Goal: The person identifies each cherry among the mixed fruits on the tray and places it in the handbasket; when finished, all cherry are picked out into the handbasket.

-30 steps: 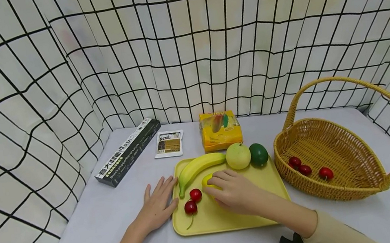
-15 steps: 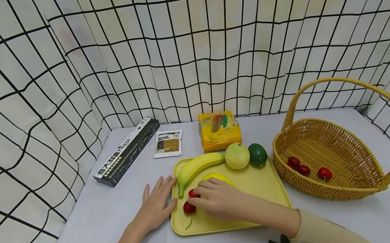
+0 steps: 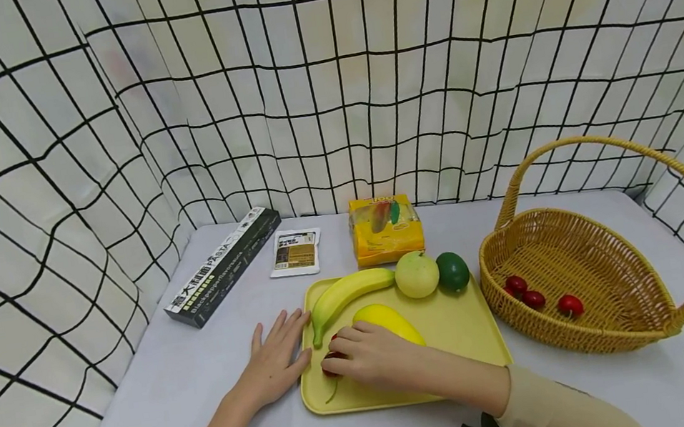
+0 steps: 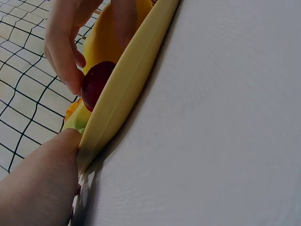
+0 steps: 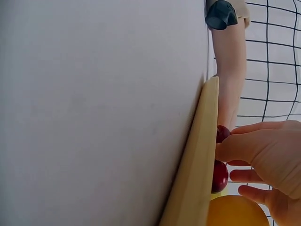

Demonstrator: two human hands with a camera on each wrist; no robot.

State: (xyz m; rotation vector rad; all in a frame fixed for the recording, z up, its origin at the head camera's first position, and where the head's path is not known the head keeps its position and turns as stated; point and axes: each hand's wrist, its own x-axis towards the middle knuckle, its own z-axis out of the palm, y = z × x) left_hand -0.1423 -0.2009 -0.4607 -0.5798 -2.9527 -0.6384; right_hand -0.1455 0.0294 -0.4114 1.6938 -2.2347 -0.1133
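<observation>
On the yellow tray (image 3: pixel 466 370), my right hand (image 3: pixel 377 357) bends over two red cherries, its fingers curled about the nearer cherry (image 3: pixel 331 366). In the left wrist view a fingertip touches the side of that cherry (image 4: pixel 96 84); the tray rim hides its underside. The other cherry (image 5: pixel 219 176) shows below the thumb in the right wrist view. My left hand (image 3: pixel 277 359) lies flat with fingers spread at the tray's left edge, fingertips near the banana (image 3: pixel 346 296). A yellow mango (image 3: pixel 388 319) lies just beyond the right hand.
A pale green round fruit (image 3: pixel 416 274) and a dark green fruit (image 3: pixel 452 272) sit at the tray's back right. The wicker basket (image 3: pixel 592 339) on the right holds several cherries. Behind stand a pasta box (image 3: pixel 226 268), a white sachet (image 3: pixel 295 253) and a yellow packet (image 3: pixel 386 229).
My right hand has moved left from the mango to the cherries, leaving the mango uncovered on the tray. The left hand has stayed in place.
</observation>
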